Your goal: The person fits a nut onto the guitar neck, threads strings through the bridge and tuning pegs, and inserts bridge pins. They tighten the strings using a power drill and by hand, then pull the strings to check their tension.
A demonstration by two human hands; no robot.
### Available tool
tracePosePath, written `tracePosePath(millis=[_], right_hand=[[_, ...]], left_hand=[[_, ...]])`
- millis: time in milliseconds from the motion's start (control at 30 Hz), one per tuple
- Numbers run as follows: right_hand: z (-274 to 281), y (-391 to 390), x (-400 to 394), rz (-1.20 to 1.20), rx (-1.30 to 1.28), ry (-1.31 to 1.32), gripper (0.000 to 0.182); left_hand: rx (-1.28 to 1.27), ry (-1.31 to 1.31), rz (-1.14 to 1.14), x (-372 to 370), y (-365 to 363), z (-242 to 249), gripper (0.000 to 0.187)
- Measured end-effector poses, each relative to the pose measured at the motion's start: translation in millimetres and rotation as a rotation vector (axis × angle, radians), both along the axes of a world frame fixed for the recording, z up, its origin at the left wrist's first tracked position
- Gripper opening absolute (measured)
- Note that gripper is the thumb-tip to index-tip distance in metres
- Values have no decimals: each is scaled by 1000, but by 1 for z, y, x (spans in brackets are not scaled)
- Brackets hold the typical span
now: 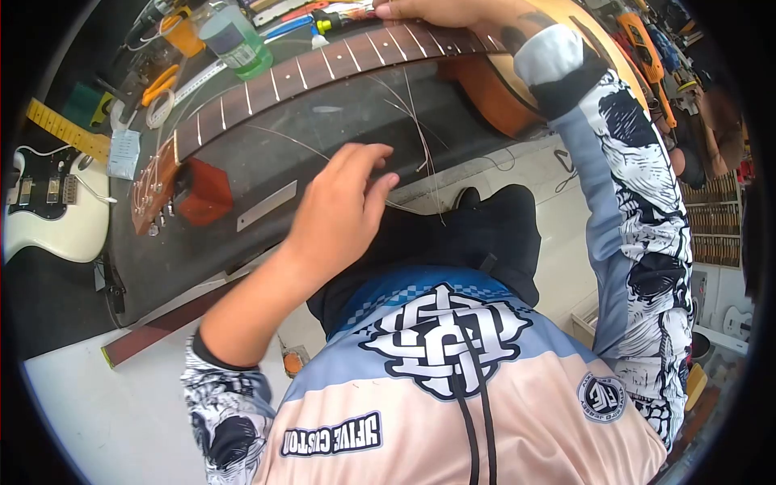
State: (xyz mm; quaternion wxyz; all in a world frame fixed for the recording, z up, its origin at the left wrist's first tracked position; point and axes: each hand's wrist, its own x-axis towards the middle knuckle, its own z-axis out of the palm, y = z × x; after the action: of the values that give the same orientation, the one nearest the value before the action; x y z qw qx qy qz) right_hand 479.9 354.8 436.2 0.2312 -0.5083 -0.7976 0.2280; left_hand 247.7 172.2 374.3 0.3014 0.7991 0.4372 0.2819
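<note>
An acoustic guitar lies across the bench, its dark fretboard [331, 65] slanting from the headstock [155, 190] at left to the pale body [505, 85] at upper right. No strings run along the fretboard. My left hand [339, 202] hovers on the near side of the neck, thumb and fingers apart, loosely curled and holding nothing. Thin loose guitar strings [416, 121] dangle over the bench edge near it. My right hand [440, 11] reaches over the neck to the tools at the top, fingertips beside a yellow-and-black tool [327, 23]; its grip is partly cut off by the view.
A red block [206, 192] props the neck near the headstock. A steel ruler [267, 206] lies on the dark bench mat. Behind the neck stand a bottle of green liquid [238, 40] and orange-handled scissors [160, 85]. A white electric guitar [61, 210] lies at left.
</note>
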Motion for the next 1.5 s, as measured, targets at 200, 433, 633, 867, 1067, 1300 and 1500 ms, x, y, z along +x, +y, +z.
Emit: tracePosePath(millis=[200,433,633,867,1067,1300,1500], right_hand=[[-7,8,0,36,-133,185,14],[-14,11,2,40,-210,396,8],[-12,7,1,37,-221,454,7],[-18,9,0,40,-212,479,7],[-11,6,-4,19,-209,408,8],[-21,13,-1,103,-256,554,8],[-9,1,-6,24,-202,449,15]], left_hand=[[-43,-21,125,30,3,-17,45],[-87,-93,231,51,4,-35,42],[-95,-165,336,59,0,-35,27],[276,-151,351,57,-5,-57,23],[405,-97,315,53,-2,-63,19],[265,-134,287,52,-5,-50,16],[436,-87,275,51,-5,-51,21]])
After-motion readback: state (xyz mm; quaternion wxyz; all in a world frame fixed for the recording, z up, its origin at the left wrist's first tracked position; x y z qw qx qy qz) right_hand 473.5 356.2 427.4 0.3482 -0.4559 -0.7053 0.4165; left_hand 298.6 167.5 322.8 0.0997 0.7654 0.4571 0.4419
